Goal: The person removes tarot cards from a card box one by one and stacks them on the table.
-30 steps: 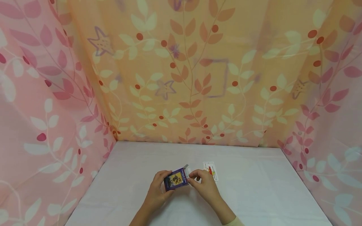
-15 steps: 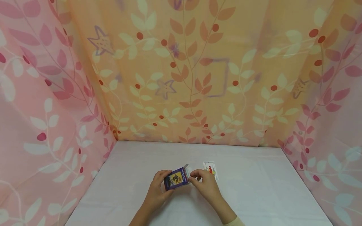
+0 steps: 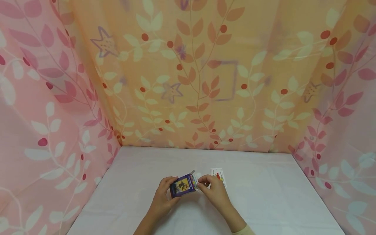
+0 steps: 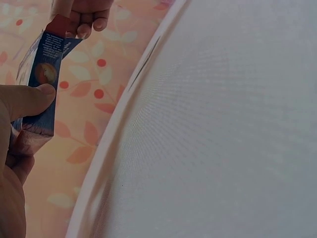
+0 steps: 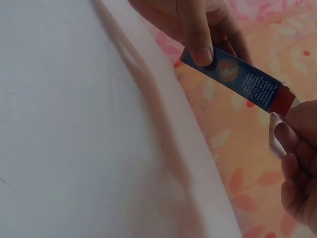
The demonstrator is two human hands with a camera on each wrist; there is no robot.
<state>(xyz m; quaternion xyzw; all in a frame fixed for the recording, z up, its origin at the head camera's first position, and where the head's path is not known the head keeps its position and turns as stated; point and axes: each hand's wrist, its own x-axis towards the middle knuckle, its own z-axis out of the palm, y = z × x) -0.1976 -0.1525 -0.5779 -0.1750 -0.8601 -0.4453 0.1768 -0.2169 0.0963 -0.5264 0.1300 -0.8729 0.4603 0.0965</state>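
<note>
A small purple-blue card box point(image 3: 181, 186) with a yellow picture on its front is held above the table by my left hand point(image 3: 164, 195). In the left wrist view, the thumb point(image 4: 34, 99) presses its narrow side. The flap point(image 3: 192, 172) at the box's right end stands open. A card point(image 3: 195, 181) with a light edge sticks partly out of that end; whether more cards move with it I cannot tell. My right hand point(image 3: 215, 194) pinches its outer edge between thumb and forefinger. Behind the right hand, a white card point(image 3: 218, 177) with a red and yellow picture lies flat.
A white-covered table point(image 3: 258, 189) spreads beneath both hands. An orange leaf-patterned curtain point(image 3: 199, 114) closes off the back. Pink curtains stand along the left point(image 3: 67, 137) and right point(image 3: 337, 140) sides.
My right hand has shifted slightly right, and more of the card shows outside the box's open end. The left hand and the box have hardly moved.
</note>
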